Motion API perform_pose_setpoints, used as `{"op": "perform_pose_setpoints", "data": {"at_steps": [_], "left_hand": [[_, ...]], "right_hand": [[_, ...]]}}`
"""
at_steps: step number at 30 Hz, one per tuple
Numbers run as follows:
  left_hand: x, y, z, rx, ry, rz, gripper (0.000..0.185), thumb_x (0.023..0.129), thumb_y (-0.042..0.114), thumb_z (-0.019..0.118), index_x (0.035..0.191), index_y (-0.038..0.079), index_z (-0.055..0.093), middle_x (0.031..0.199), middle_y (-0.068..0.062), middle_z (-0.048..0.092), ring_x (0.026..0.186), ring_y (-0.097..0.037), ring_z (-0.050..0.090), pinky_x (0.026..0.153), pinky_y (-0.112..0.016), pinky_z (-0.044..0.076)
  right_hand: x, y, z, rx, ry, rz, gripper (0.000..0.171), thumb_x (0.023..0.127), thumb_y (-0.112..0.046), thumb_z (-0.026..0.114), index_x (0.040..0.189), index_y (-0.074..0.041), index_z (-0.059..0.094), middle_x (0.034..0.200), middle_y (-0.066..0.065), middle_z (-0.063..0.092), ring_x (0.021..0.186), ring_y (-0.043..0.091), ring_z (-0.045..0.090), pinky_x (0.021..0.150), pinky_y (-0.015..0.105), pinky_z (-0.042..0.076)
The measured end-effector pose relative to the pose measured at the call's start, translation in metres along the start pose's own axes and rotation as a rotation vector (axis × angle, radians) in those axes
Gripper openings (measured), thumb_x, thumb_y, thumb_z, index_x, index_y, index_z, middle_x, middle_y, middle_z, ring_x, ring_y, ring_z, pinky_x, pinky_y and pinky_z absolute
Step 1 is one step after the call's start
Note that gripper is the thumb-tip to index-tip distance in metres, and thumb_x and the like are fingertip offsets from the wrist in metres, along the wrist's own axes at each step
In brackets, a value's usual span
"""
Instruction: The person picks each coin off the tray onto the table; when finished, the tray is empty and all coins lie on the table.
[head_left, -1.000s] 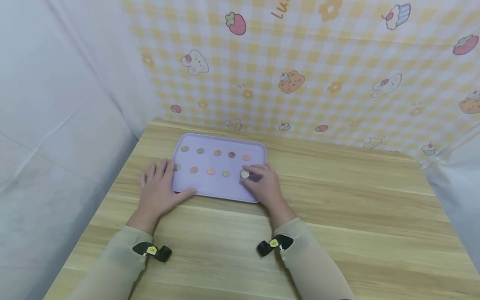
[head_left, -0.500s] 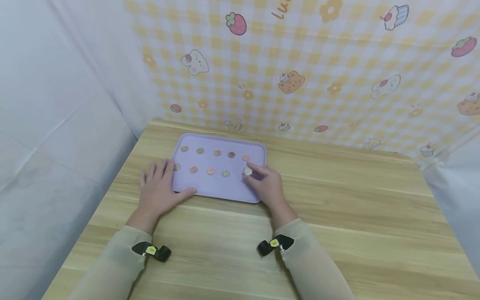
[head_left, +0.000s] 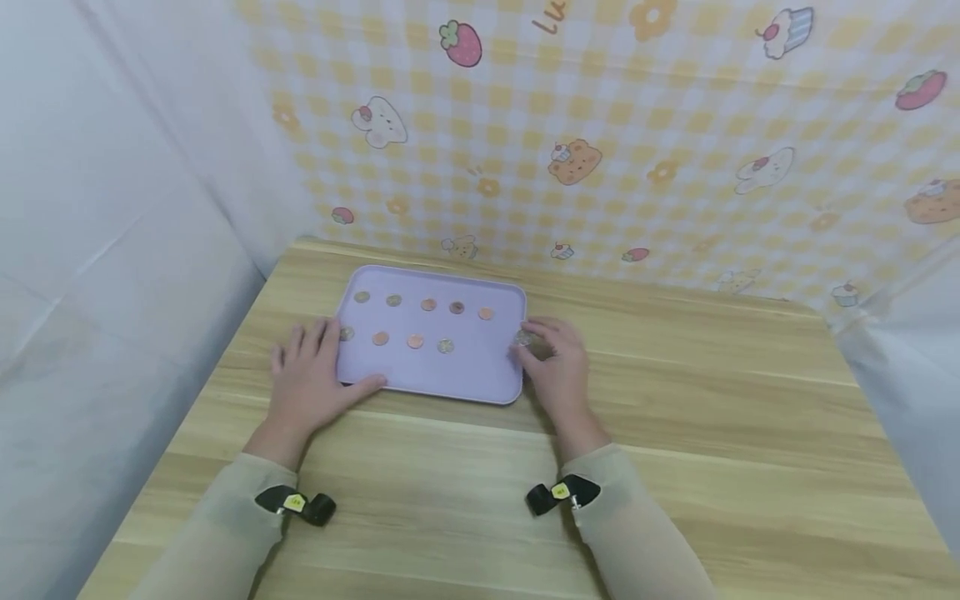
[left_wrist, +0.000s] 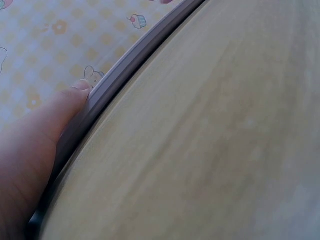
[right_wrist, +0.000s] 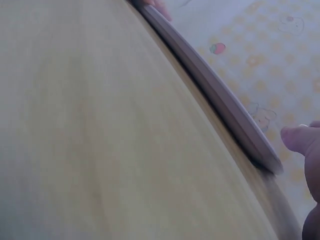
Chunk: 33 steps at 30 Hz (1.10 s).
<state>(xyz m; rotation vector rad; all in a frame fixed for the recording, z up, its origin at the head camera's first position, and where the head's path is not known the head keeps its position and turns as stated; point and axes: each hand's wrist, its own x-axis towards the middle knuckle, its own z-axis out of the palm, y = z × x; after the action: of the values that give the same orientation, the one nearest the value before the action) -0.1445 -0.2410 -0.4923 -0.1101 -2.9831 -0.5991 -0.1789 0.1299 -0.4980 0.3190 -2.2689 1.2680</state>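
Coin (head_left: 522, 337), round and silvery, pinched in the right hand (head_left: 558, 375) at the right edge of the smooth lilac tray (head_left: 480, 371); left hand (head_left: 307, 379) lies flat, thumb against the tray's near rim, on the wood-grain desk (head_left: 712, 417).

bench (head_left: 675, 433): pale wood-look top with long straight grain lines, smooth, faint satin sheen
tray (head_left: 480, 379): lilac plastic, smooth and matt, with a rounded moulded rim
coins (head_left: 428, 305): metal discs, some coppery brown and dull, some silvery grey with a slight shine
held coin (head_left: 522, 337): silvery metal, a little glossy
backdrop (head_left: 600, 125): thin printed sheet, yellow check with cartoon motifs, smooth, lightly creased
side drape (head_left: 112, 250): white cloth-like sheet, matt, softly wrinkled
sleeves (head_left: 637, 542): beige knit cloth, matt
wrist clips (head_left: 562, 493): black plastic, slightly shiny
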Motion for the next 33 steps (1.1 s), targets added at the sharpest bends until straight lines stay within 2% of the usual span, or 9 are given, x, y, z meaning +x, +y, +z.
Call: {"op": "perform_pose_setpoints", "data": {"at_steps": [3, 9, 23, 33], "left_hand": [[0.000, -0.001, 0.002, -0.004, 0.004, 0.005, 0.131, 0.081, 0.086, 0.068, 0.169, 0.001, 0.022, 0.167, -0.029, 0.030, 0.152, -0.062, 0.017, 0.113, -0.084, 0.004], [0.001, -0.005, -0.001, -0.006, 0.005, -0.006, 0.134, 0.080, 0.087, 0.067, 0.170, 0.001, 0.017, 0.168, -0.029, 0.028, 0.153, -0.061, 0.016, 0.114, -0.083, 0.002], [-0.001, -0.006, 0.004, -0.007, 0.010, -0.001, 0.135, 0.080, 0.087, 0.067, 0.169, -0.001, 0.017, 0.168, -0.029, 0.028, 0.152, -0.061, 0.017, 0.114, -0.082, 0.001], [0.000, -0.006, 0.004, -0.017, 0.018, 0.003, 0.134, 0.080, 0.086, 0.068, 0.169, -0.001, 0.018, 0.167, -0.030, 0.029, 0.152, -0.061, 0.017, 0.114, -0.083, 0.001]], "right_hand": [[-0.003, 0.009, -0.010, -0.026, 0.027, 0.006, 0.034, 0.078, -0.004, 0.095, 0.109, -0.004, 0.082, 0.119, 0.010, 0.077, 0.120, 0.033, 0.064, 0.109, 0.044, 0.046], [-0.006, 0.010, -0.026, -0.021, 0.010, 0.105, 0.036, 0.081, -0.005, 0.093, 0.114, -0.002, 0.080, 0.126, 0.014, 0.073, 0.125, 0.035, 0.060, 0.113, 0.047, 0.043], [-0.027, 0.010, -0.055, -0.140, -0.114, 0.197, 0.036, 0.086, -0.002, 0.087, 0.120, -0.001, 0.078, 0.135, 0.021, 0.067, 0.135, 0.045, 0.049, 0.115, 0.062, 0.036], [-0.022, 0.010, -0.054, -0.197, -0.150, 0.214, 0.030, 0.083, -0.004, 0.087, 0.112, 0.000, 0.080, 0.119, 0.023, 0.070, 0.123, 0.046, 0.056, 0.115, 0.058, 0.031]]}}
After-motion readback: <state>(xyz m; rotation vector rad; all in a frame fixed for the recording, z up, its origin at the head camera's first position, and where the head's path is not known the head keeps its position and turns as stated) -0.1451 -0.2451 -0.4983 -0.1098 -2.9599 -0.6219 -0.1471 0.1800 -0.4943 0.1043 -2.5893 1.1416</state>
